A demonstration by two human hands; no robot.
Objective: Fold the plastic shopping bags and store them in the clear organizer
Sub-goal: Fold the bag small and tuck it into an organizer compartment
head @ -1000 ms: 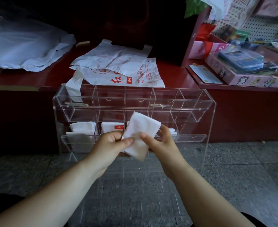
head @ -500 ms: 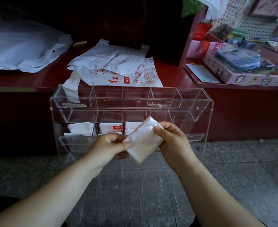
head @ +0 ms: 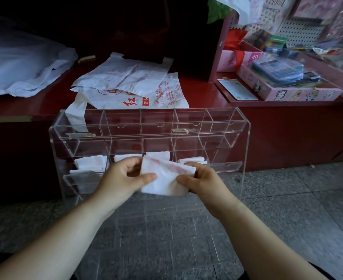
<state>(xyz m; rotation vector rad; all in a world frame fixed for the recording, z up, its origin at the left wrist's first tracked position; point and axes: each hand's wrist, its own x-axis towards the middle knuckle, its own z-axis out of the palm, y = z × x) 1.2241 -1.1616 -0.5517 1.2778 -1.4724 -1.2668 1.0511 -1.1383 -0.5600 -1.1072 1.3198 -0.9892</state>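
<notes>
A folded white plastic bag [head: 164, 178] with faint red print is held in front of the clear organizer [head: 245, 150]. My left hand [head: 124, 176] pinches its left edge between thumb and fingers. My right hand [head: 203, 180] pinches its right edge. The organizer stands on the stone floor against a red counter [head: 203, 98]. Its lower row holds several folded white bags [head: 91, 162]; the upper compartments look bare. Two unfolded white bags with red print [head: 134, 85] lie flat on the counter behind it, one handle hanging into the organizer's top left.
A large crumpled white bag [head: 23, 71] lies at the counter's left end. At the right, pink boxes [head: 287, 89] and stationery sit on a red shelf below a pegboard. Grey stone floor [head: 298, 199] spreads to the right of the organizer.
The folded bag has turned from tilted to nearly level and dropped slightly toward the lower row. My right hand shifted its pinch from the top corner to the right edge.
</notes>
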